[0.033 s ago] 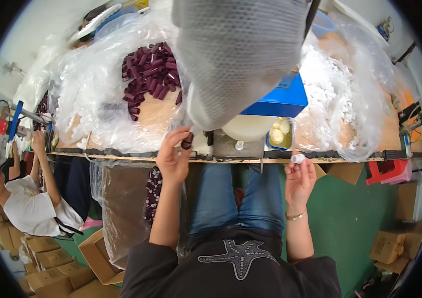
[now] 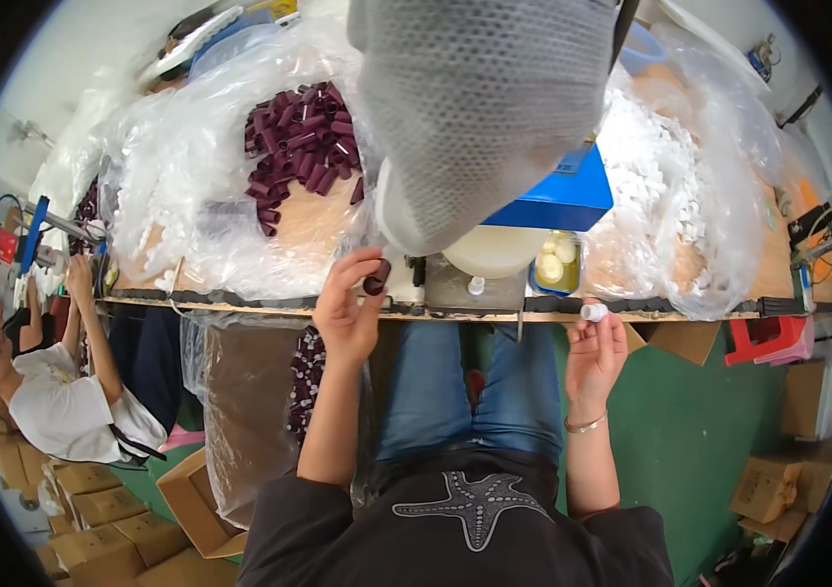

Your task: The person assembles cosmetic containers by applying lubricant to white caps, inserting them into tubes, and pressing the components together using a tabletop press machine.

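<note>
Near the table's front edge, my left hand [image 2: 348,311] pinches a short maroon tube [image 2: 377,278], its open end showing dark. My right hand [image 2: 594,364] is raised at the same edge, farther right, with a small white plastic cap [image 2: 594,312] between thumb and fingers. The two parts are well apart. Between my hands, another small white piece [image 2: 477,286] stands on a grey metal plate [image 2: 494,301], in front of a round cream-coloured bowl or disc [image 2: 496,251]. A heap of maroon tubes [image 2: 300,137] lies beyond my left hand, and a pile of white pieces [image 2: 646,176] beyond my right.
A grey mesh-covered shape [image 2: 485,108] hangs over the table's middle beside a blue box [image 2: 558,196]. A small tray [image 2: 555,279] holds pale round items. Below left, a clear bag [image 2: 245,421] contains maroon and white parts. A co-worker [image 2: 73,401] sits at far left near cardboard boxes [image 2: 108,509].
</note>
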Available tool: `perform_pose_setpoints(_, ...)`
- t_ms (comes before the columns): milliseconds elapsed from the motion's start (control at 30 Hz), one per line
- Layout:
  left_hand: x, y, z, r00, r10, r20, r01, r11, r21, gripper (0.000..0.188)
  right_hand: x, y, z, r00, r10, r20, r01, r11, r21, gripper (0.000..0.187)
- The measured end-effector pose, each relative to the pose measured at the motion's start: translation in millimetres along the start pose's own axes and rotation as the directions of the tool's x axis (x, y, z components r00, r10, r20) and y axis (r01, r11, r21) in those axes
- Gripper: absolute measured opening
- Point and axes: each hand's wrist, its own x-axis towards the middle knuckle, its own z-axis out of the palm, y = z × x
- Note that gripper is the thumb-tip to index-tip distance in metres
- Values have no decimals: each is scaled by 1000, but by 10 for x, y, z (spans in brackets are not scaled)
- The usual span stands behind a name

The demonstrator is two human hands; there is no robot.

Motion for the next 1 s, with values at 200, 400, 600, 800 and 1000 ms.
perform_pose_setpoints(200,1,100,74,990,31,136,-31,1000,1,34,49,106,-210,995,-68,-70,65,997,-42,13)
perform_pose_setpoints(400,-86,210,138,983,-147,108,158,982,-105,38,483,-33,181,861,-268,431,502,326,-801,8)
perform_pose_setpoints(600,-185,152,211,965,-258,44,260,965,-34,40,850,13,219,848,-25,529,522,-129,-843,6)
perform_pose_setpoints(800,-85,366,226,986,-145,83,120,961,251,29,916,20,187,929,-14,370,365,-138,-921,6)
perform_pose_setpoints(1000,-17,469,259,975,-183,124,145,954,262,23,918,-98,-86,853,-369,370,475,252,-843,5)
